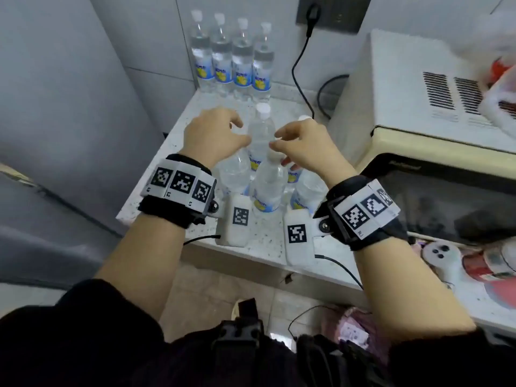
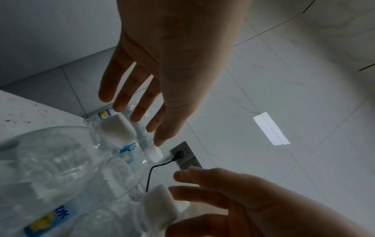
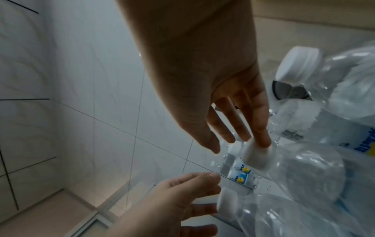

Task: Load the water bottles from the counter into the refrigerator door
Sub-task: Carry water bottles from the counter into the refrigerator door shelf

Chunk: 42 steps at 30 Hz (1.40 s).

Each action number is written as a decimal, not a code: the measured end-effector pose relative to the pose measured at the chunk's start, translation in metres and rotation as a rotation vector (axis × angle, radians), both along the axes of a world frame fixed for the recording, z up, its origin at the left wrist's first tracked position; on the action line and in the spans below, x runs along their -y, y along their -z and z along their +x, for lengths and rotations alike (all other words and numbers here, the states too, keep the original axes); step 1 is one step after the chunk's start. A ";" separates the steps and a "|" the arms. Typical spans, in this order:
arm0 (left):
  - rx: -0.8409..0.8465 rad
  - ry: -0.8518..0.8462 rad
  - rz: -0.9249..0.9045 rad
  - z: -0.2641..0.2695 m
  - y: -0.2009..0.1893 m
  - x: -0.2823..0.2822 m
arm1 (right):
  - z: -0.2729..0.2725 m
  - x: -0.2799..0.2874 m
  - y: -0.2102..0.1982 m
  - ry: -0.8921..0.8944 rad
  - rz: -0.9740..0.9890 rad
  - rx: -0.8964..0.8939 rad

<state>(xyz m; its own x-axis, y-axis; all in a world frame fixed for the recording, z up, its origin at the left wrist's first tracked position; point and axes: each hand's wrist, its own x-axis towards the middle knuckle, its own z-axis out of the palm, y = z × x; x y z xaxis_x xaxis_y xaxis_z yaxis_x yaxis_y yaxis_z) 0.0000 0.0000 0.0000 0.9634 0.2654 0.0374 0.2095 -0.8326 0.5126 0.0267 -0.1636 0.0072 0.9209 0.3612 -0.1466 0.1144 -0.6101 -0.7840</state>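
A cluster of clear water bottles [image 1: 269, 185] with white caps and blue-yellow labels stands at the front of the speckled counter [image 1: 259, 241]. Several more bottles [image 1: 231, 60] stand in a row against the back wall. My left hand [image 1: 240, 131] hovers over the cluster's left side with relaxed fingers [image 2: 121, 99] and holds nothing. My right hand [image 1: 279, 141] hovers on the right side, also holding nothing. Its fingertips [image 3: 261, 141] are right at a bottle cap [image 3: 253, 155]; I cannot tell whether they touch it. The tallest bottle [image 1: 261, 129] rises between the two hands. The grey refrigerator [image 1: 55, 107] stands to the left.
A cream microwave [image 1: 418, 107] fills the counter to the right of the bottles. A black cable [image 1: 301, 79] runs from a wall socket [image 1: 332, 12] down behind the cluster. Red and white clutter [image 1: 488, 263] lies at the front right. The counter's front edge is near my wrists.
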 end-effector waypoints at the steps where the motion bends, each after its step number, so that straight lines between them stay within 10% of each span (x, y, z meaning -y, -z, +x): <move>1: -0.046 0.003 -0.005 0.001 0.002 -0.002 | 0.001 -0.003 0.001 0.005 -0.029 -0.029; 19: 0.025 -0.079 -0.198 -0.017 0.023 0.006 | -0.024 -0.001 0.032 0.100 -0.032 0.029; 42: 0.039 -0.393 -0.103 -0.312 0.005 0.040 | -0.256 0.015 0.015 -0.395 -0.021 -0.004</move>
<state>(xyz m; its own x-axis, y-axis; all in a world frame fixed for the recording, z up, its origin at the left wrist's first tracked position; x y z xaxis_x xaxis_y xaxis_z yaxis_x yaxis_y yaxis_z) -0.3122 -0.0397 -0.0048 0.7860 0.6177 0.0263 0.4805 -0.6370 0.6028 -0.2298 -0.1785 -0.0078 0.7112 0.6843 -0.1607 0.3408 -0.5356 -0.7727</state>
